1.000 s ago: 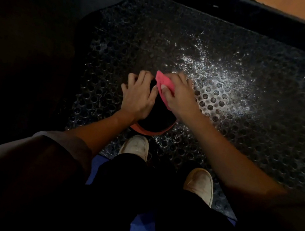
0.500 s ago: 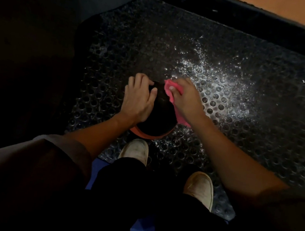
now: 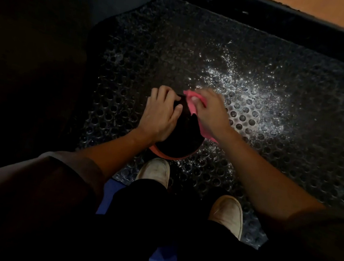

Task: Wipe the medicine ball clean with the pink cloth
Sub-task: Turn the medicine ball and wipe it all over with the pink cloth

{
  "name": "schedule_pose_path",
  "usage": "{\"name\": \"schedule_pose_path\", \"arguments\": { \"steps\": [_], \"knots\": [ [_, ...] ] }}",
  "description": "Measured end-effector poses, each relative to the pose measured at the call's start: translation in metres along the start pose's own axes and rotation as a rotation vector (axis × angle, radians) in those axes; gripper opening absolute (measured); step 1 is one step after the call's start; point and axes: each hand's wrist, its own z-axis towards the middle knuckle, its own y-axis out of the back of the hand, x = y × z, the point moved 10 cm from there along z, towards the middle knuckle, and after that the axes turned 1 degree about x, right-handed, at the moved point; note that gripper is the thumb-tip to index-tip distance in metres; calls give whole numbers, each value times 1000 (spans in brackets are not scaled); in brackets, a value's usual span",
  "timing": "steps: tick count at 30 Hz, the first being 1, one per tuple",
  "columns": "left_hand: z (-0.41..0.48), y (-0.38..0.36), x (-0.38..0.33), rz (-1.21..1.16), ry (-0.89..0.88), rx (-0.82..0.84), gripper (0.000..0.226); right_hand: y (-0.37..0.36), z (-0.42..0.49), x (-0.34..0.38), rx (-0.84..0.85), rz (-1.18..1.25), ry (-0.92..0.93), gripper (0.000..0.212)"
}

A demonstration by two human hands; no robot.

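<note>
Wiping is underway: the right hand (image 3: 210, 113) grips the pink cloth (image 3: 192, 104) and presses it on the far upper side of the medicine ball (image 3: 182, 138). The left hand (image 3: 161, 115) lies spread on the ball's left side, fingers curled over it, steadying it. The ball sits on the studded mat (image 3: 297, 149), just ahead of the shoes (image 3: 156, 170).

Risk: the ball may roll off toward the white powder patch (image 3: 250, 93) to its right if the left hand relaxes; the cloth's hanging tail could also pick up powder and smear it.

Compared with one second ago, the cloth has travelled from the ball's top toward its far edge.
</note>
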Motion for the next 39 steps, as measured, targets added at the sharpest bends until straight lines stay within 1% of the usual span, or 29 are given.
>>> {"name": "schedule_pose_path", "arguments": {
  "steps": [2, 3, 6, 7, 8, 11, 12, 13, 16, 17, 18, 20, 22, 24, 27, 29, 31, 32, 34, 35, 37, 39],
  "knots": [
    [2, -3, -9, 19, -31, 31, 45, 3, 1, -20, -25, -7, -132, 26],
    [4, -3, -11, 24, -32, 39, 45, 4, -1, -17, -45, -8, -119, 26],
    [4, 0, 0, -27, -5, 11, 45, 4, -16, 21, -77, -25, 115, 26],
    [4, 2, 3, -52, -10, -3, 45, 1, -19, 23, -65, -28, 151, 26],
    [3, 2, 4, -74, -19, -4, 46, -1, -16, 18, -53, -24, 131, 25],
    [5, -2, -5, -60, -28, 33, 43, 2, 0, -10, -64, 5, -87, 26],
    [6, -3, -6, -49, -20, 35, 42, 2, 3, -9, -67, 11, -99, 23],
    [7, -3, -5, -51, -9, 31, 42, 2, 4, -1, -68, 8, -60, 20],
    [7, 3, 7, -110, 21, -11, 46, -1, -9, 31, -30, 10, 186, 20],
    [7, 4, 8, -125, 19, -10, 47, 0, -11, 30, -18, 30, 205, 20],
    [7, 3, 6, -130, 6, 1, 46, 1, -9, 22, -16, 69, 164, 19],
    [6, 1, -1, -86, -32, 25, 44, 0, -5, -9, -22, 149, -36, 22],
    [5, 0, -6, -47, -71, 47, 44, -8, -11, -33, 5, 163, -210, 30],
    [7, -1, -4, -62, -106, 74, 44, -13, -23, -45, 14, 167, -289, 35],
    [11, 4, 7, -103, -123, 146, 47, -16, -36, -56, 6, 254, -373, 29],
    [16, 9, 19, -46, -87, 181, 48, -17, -40, -55, 52, 281, -398, 25],
    [20, 14, 34, -16, 18, 170, 35, -16, -39, -49, 108, 286, -378, 24],
    [20, 16, 44, -72, 111, 148, 26, -13, -37, -46, 114, 293, -371, 23],
    [16, 18, 62, -260, 320, 78, 21, -1, -29, -36, 59, 337, -341, 26],
    [13, 18, 67, -328, 391, 39, 20, 7, -24, -27, 6, 362, -303, 28],
    [10, 20, 71, -355, 461, -15, 19, 21, -14, -2, -100, 374, -183, 29],
    [10, 19, 75, -309, 484, -26, 23, 18, -8, 30, -125, 319, -22, 30]
  ]
}}
